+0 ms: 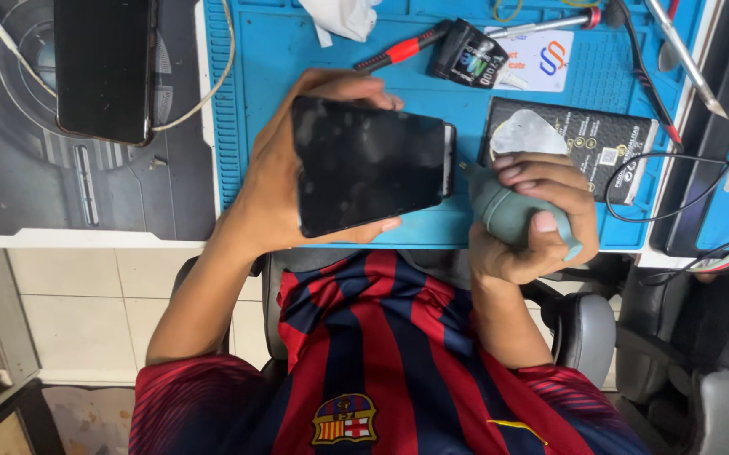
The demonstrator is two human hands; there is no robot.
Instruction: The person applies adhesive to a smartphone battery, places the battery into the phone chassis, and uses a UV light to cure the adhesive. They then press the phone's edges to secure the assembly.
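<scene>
My left hand (270,181) holds a black phone (368,164) by its left end, dark screen facing up, above the near edge of a blue work mat (263,59). My right hand (541,223) is wrapped around a grey-green rubber air blower (499,211). The blower's small nozzle points at the phone's right edge and sits very close to it. Both hands are raised in front of my chest, over the table's front edge.
A second dark phone (103,67) with a white cable lies on the grey mat at left. On the blue mat are a red-and-black screwdriver (402,49), a small black bottle (468,55), a white card (545,59), a black box (596,143), a white cloth (343,17), and tweezers (684,55). Black cables trail at right.
</scene>
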